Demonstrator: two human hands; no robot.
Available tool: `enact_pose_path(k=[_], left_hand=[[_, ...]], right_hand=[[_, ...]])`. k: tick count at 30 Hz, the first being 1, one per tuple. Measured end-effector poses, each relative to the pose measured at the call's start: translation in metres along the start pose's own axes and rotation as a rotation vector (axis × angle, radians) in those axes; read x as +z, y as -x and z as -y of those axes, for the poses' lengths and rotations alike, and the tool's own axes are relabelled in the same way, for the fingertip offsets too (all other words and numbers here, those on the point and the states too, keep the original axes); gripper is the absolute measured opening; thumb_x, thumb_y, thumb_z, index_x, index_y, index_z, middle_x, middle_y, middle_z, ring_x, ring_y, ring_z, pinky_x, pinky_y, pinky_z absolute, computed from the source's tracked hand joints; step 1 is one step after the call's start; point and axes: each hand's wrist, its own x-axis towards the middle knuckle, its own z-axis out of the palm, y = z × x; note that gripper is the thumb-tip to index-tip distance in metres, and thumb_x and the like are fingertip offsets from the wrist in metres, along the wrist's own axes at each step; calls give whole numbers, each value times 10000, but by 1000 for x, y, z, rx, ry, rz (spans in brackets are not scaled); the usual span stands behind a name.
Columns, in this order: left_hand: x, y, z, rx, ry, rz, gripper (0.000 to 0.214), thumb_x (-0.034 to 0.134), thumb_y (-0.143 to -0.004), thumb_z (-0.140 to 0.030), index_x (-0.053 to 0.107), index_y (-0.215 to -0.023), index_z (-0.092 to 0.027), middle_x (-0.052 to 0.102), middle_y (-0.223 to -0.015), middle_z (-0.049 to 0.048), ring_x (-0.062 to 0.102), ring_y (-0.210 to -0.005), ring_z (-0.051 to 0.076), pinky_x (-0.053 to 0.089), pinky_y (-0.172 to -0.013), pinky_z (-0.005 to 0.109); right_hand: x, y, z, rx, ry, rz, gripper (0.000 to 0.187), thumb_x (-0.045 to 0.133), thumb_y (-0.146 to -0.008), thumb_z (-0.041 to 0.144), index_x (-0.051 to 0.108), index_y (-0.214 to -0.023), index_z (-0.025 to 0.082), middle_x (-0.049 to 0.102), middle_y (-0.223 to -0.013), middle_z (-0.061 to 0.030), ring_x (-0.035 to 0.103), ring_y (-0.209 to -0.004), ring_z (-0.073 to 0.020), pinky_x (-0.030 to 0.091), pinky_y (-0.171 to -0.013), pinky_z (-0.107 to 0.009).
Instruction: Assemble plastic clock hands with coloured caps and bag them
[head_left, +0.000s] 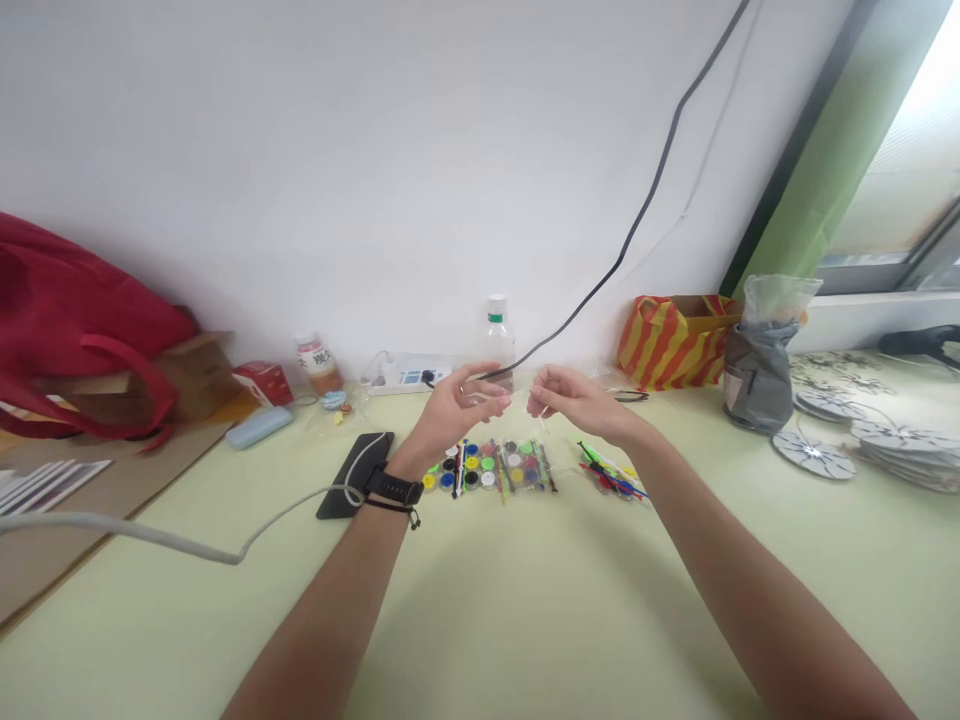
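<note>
My left hand (pixel 463 408), with a black watch (pixel 394 487) on its wrist, is raised above the table with thumb and fingertips pinched together. What it holds, if anything, is too small to make out. Close to its right, my right hand (pixel 570 402) is pinched on a thin white strip (pixel 545 424) that hangs below the fingertips. Beneath the hands lie clear packs of coloured discs (pixel 487 465) in yellow, blue, green, black and white, with thin coloured plastic strips between them. Under my right wrist is a small bundle of coloured plastic strips (pixel 611 472).
Behind my hands stand a clear bottle (pixel 496 335) and a white power strip (pixel 405 376). A black phone (pixel 355 475) with a cable lies left. A red bag (pixel 82 310) is far left; a striped bag (pixel 671 345), a grey pouch (pixel 761 370) and round discs (pixel 814 455) are right.
</note>
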Motion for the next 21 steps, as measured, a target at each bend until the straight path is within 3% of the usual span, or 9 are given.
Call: enact_pose_path(k=[2, 5, 7, 12, 17, 21], left_hand=[[-1, -1, 2, -5, 0, -55, 469, 856, -755, -414, 729, -1152, -200, 763, -965, 71, 715, -774, 188, 549, -718, 315], [-5, -5, 6, -19, 93, -220, 304, 849, -740, -377, 698, -908, -173, 761, -934, 64, 719, -745, 176, 577, -772, 339], [-10, -7, 6, -31, 115, -251, 292, 843, -728, -342, 649, -874, -181, 765, -917, 56, 724, -736, 175, 580, -769, 341], [-21, -2, 0, -30, -86, -74, 425, 792, -812, -465, 697, -1150, -225, 757, -864, 50, 726, -751, 196, 545, -705, 308], [-25, -5, 7, -9, -116, -119, 449, 722, -850, -615, 775, -980, -188, 728, -771, 65, 680, -734, 188, 529, -696, 295], [-25, -9, 15, -51, -24, -172, 453, 758, -817, -610, 771, -930, -171, 774, -951, 94, 707, -808, 189, 564, -759, 303]], right_hand=[[0, 2, -2, 35, 52, 25, 378, 731, -869, 561, 592, -1027, 247, 736, -955, -45, 680, -938, -217, 530, -829, -365], [-5, 5, -7, 108, 79, 122, 639, 878, -732, 424, 571, -1275, 291, 755, -998, -33, 696, -944, -236, 541, -818, -369], [-9, 6, -11, 116, 54, 162, 737, 887, -709, 354, 546, -1359, 291, 764, -946, -21, 702, -898, -229, 539, -824, -376], [-16, 6, -11, 97, 13, 201, 637, 843, -750, 299, 592, -1334, 258, 757, -884, -19, 685, -853, -206, 526, -816, -365], [-24, 7, -15, 118, -80, 177, 616, 877, -709, 306, 652, -1280, 253, 760, -932, -39, 704, -897, -225, 552, -866, -400], [-28, 8, -24, 128, -171, 118, 602, 883, -705, 339, 671, -1261, 248, 762, -957, -53, 713, -909, -231, 564, -891, -429]])
